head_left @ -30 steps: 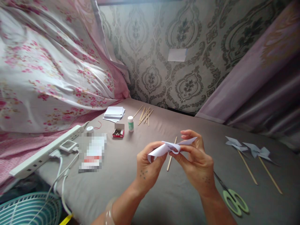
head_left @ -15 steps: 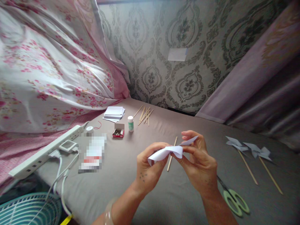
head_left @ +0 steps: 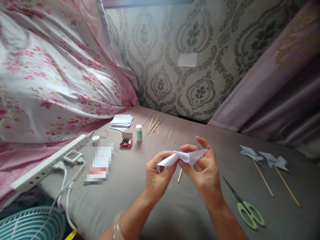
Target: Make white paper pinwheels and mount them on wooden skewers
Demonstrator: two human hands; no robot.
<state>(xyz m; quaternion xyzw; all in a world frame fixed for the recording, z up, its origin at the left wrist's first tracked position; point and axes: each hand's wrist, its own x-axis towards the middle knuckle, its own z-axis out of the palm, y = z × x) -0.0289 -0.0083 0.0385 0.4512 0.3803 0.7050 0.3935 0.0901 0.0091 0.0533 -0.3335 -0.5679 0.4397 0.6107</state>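
Note:
A white paper pinwheel (head_left: 186, 157), with its corners curled towards the middle, is held between both hands above the table. My left hand (head_left: 160, 175) pinches its left side between thumb and fingers. My right hand (head_left: 203, 173) presses near the centre with its thumb, while some of its fingers are raised behind the right-hand flap. Beneath the hands a wooden stick (head_left: 180, 175) lies on the table, mostly hidden by the paper. To the right are scissors (head_left: 246, 208) with green handles and two finished-looking paper pinwheels on sticks (head_left: 275, 161).
Farther back stand a stack of white paper (head_left: 121, 121), several wooden sticks (head_left: 155, 124), a small white-and-green bottle (head_left: 139, 133) and an open red box (head_left: 126, 143) of small metal pieces. A power strip (head_left: 47, 163) with cables runs along the left edge, above a teal basket (head_left: 32, 223).
My right hand has moved slightly left and folded another flap towards the paper's centre, its thumb now pressing there. My left hand keeps its pinch. More of the scissors shows.

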